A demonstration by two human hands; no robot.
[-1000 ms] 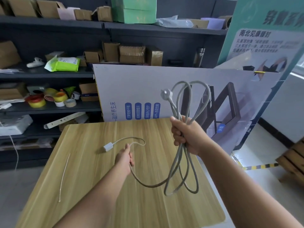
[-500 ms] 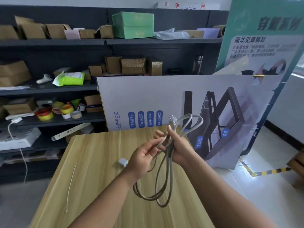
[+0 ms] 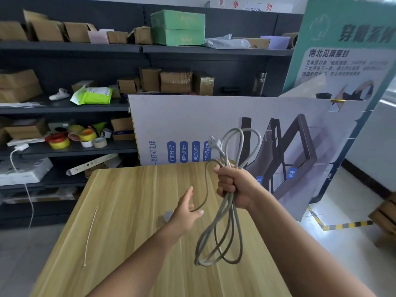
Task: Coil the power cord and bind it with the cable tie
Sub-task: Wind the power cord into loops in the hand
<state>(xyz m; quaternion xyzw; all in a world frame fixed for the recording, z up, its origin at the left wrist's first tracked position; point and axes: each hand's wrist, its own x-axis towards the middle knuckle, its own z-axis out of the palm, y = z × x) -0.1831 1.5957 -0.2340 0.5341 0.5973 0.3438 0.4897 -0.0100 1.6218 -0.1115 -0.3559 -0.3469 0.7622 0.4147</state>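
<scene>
Two bare forearms enter from bottom edge, one per side. Left hand (image 3: pixel 186 212): no glove, ring, or band visible; fingers (image 3: pixel 198 213) bare, thumb separate. Right hand (image 3: pixel 234 186): likewise bare, no watch or strap at wrist. No sleeve edge, cuff, or fabric within frame on either arm. Nails too blurred to detail. Rest of body outside view.

Stockroom: shelves (image 3: pixel 70 47) crammed with cartons (image 3: pixel 175 81), tape rolls (image 3: pixel 59 142).
</scene>
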